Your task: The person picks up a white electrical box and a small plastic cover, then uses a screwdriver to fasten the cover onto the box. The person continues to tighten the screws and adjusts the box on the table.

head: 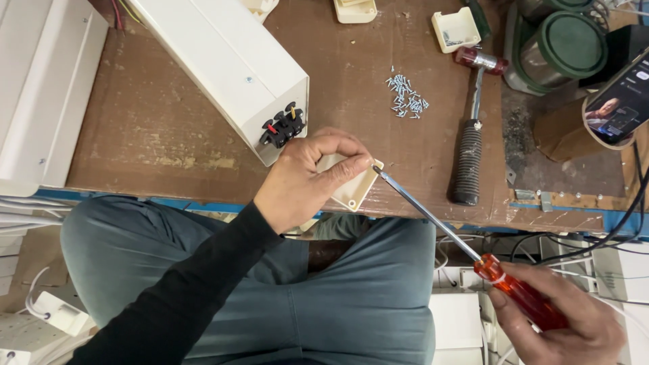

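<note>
small cream plastic box (353, 184) sits at the near edge of the brown worktable (155, 128), gripped by the left hand (304, 179), fingers curled over its top. right hand (568, 318) is closed around the orange handle of a screwdriver (473, 257), whose tip meets the box's corner. further out: a loose heap of small screws (407, 96), a hammer (473, 128), an open cream tray (455, 29) with contents too small to tell, green-lidded jars (564, 47), a long cream enclosure (230, 64) with black terminals. a phone (622, 101) leans at right.
</note>
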